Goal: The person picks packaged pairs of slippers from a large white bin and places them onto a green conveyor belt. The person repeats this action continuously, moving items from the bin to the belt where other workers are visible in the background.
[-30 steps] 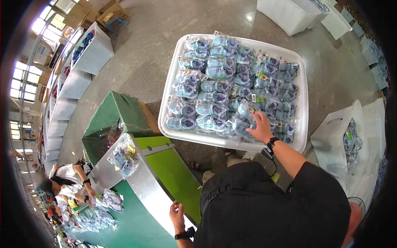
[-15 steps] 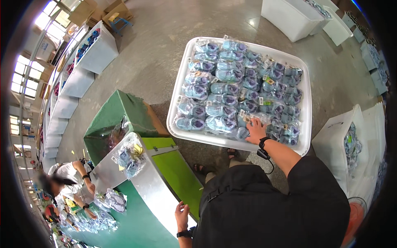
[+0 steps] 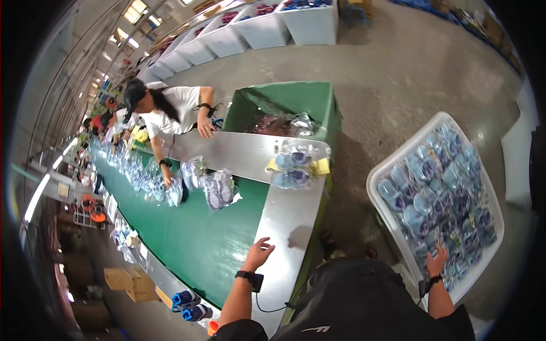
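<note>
My left hand (image 3: 257, 254) hovers over the metal ledge (image 3: 290, 213) at the end of the green conveyor belt (image 3: 227, 244). Its fingers are apart and hold nothing. At the right, my right hand (image 3: 437, 260) is over bagged light-blue shoes (image 3: 418, 219) packed in rows in a white bin (image 3: 375, 181). Its fingers look stretched out; whether they touch the bags is hard to tell. On the ledge's far corner lies a bagged pair of blue shoes (image 3: 293, 170) with yellow paper beside it. Farther left on the belt is a bagged greyish pair (image 3: 219, 189).
Across the belt a co-worker (image 3: 176, 108) in white reaches toward more bagged shoes (image 3: 139, 176). A green box (image 3: 333, 113) with plastic bags adjoins the ledge. White bins (image 3: 310, 25) line the back. Dark blue shoes (image 3: 190, 307) and cartons (image 3: 133, 284) are at lower left.
My view has swung left toward the belt, so the white bin now appears at the right. My left hand has reached forward over the ledge. My right hand stays over the bagged shoes.
</note>
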### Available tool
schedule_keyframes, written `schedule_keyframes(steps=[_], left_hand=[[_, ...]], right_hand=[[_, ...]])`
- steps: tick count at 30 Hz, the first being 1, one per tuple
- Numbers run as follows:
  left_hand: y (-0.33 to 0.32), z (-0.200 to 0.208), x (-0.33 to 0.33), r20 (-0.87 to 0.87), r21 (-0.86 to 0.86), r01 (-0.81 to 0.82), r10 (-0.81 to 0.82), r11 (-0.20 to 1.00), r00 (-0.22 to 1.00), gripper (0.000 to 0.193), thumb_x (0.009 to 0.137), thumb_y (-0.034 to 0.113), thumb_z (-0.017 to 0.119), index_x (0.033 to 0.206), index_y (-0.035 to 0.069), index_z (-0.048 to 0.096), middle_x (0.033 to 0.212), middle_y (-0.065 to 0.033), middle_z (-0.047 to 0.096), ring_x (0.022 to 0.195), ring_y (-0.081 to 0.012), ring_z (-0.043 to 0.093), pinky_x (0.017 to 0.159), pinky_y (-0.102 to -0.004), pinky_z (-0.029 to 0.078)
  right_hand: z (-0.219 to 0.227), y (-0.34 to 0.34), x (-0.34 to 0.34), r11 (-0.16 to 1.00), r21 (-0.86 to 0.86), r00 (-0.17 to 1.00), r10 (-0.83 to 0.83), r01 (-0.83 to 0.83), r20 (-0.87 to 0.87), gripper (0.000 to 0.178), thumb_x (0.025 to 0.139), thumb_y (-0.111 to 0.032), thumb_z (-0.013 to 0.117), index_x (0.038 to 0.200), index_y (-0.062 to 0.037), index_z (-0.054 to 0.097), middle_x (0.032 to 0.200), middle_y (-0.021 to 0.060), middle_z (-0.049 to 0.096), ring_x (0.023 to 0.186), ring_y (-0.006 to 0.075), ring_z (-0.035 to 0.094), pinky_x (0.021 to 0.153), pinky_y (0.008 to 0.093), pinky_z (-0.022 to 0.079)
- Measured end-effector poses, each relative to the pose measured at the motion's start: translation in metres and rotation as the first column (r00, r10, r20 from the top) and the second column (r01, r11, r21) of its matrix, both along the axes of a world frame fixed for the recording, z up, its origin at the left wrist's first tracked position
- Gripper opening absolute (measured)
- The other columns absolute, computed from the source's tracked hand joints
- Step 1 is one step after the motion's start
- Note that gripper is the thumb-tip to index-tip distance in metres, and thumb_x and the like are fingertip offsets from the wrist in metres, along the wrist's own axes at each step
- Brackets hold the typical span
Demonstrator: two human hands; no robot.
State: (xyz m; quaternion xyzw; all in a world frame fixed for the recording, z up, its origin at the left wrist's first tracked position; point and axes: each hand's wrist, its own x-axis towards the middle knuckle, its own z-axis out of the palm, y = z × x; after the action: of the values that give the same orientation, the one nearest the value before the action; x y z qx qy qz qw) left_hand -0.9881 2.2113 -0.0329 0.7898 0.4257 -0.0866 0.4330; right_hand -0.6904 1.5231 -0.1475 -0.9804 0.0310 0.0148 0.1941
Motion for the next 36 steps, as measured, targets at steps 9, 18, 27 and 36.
schedule_keyframes(steps=[9,18,27,36], left_hand=[[0.219,0.002,-0.044,-0.006,0.207,-0.109,0.113,0.972,0.994,0.058,0.083,0.036,0.079,0.129,0.005,0.065,0.100,-0.0166,0.075,0.094,-0.0301,0.072,0.085,-0.0400,0.056],[0.409,-0.031,-0.060,0.006,0.299,-0.391,0.408,0.870,0.913,0.068,0.079,0.041,0.078,0.129,-0.002,0.064,0.123,-0.0249,0.068,0.116,-0.0355,0.066,0.100,-0.0409,0.051],[0.369,-0.124,0.020,-0.070,0.215,-0.427,0.450,0.878,0.890,0.104,0.067,0.049,0.089,0.140,-0.010,0.044,0.135,-0.0285,0.059,0.124,-0.0380,0.060,0.105,-0.0413,0.048],[0.224,-0.152,0.028,0.419,-0.224,-0.693,0.710,0.685,0.566,0.074,0.073,0.028,0.088,0.125,-0.010,0.052,0.115,-0.0224,0.068,0.104,-0.0298,0.067,0.087,-0.0410,0.054]], right_hand=[[0.038,0.048,0.001,0.978,0.030,0.978,0.204,-0.205,0.052,0.047,0.074,-0.006,0.070,0.119,-0.0012,0.055,0.117,0.0198,0.055,0.117,0.0385,0.051,0.103,0.0451,0.040],[0.061,0.102,0.001,0.856,-0.360,0.923,0.298,-0.372,-0.246,0.053,0.092,-0.036,0.061,0.134,-0.0045,0.059,0.141,0.0237,0.055,0.133,0.0429,0.047,0.112,0.0494,0.036],[0.090,0.145,-0.014,0.886,-0.196,0.878,0.341,-0.419,-0.336,0.058,0.088,-0.035,0.063,0.136,-0.0044,0.057,0.141,0.0280,0.052,0.133,0.0454,0.044,0.111,0.0503,0.035],[0.111,0.197,0.001,0.823,-0.019,0.783,0.532,-0.567,-0.323,0.048,0.089,-0.030,0.071,0.127,-0.0016,0.060,0.114,0.0239,0.066,0.108,0.0411,0.060,0.095,0.0513,0.045]])
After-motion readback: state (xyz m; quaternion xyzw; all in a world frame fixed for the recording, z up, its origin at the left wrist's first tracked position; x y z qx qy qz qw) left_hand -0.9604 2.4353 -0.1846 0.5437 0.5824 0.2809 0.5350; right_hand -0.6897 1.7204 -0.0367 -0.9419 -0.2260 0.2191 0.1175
